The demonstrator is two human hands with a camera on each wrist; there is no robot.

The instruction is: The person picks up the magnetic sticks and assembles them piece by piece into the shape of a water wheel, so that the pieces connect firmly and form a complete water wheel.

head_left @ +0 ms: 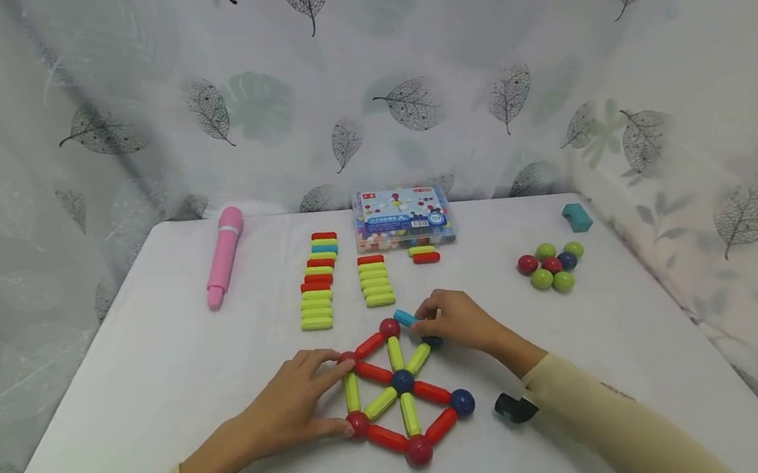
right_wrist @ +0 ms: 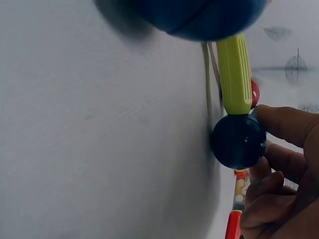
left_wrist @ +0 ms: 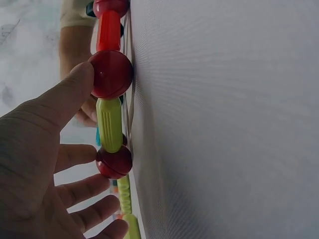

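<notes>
A flat wheel of magnetic sticks and balls lies on the table, with a blue centre ball [head_left: 403, 381] and red and yellow-green sticks. My left hand [head_left: 295, 404] spans its left side. The thumb touches the lower-left red ball [left_wrist: 112, 74]; the index finger reaches the upper-left red ball [left_wrist: 114, 162]. A yellow-green stick [left_wrist: 109, 124] joins these two. At the far right of the wheel, my right hand [head_left: 459, 320] pinches a light blue magnetic stick [head_left: 405, 317], one end near the top red ball [head_left: 390, 327]. Its fingers are close against a dark blue ball [right_wrist: 238, 142].
Loose sticks lie in a left column [head_left: 316, 294] and a shorter column [head_left: 375, 281], with a red stick [head_left: 426, 258] nearby. Behind stands a clear plastic box [head_left: 405, 219]. Several loose balls [head_left: 542, 279] and a teal piece [head_left: 577, 217] are right; a pink tube [head_left: 225, 259] is left.
</notes>
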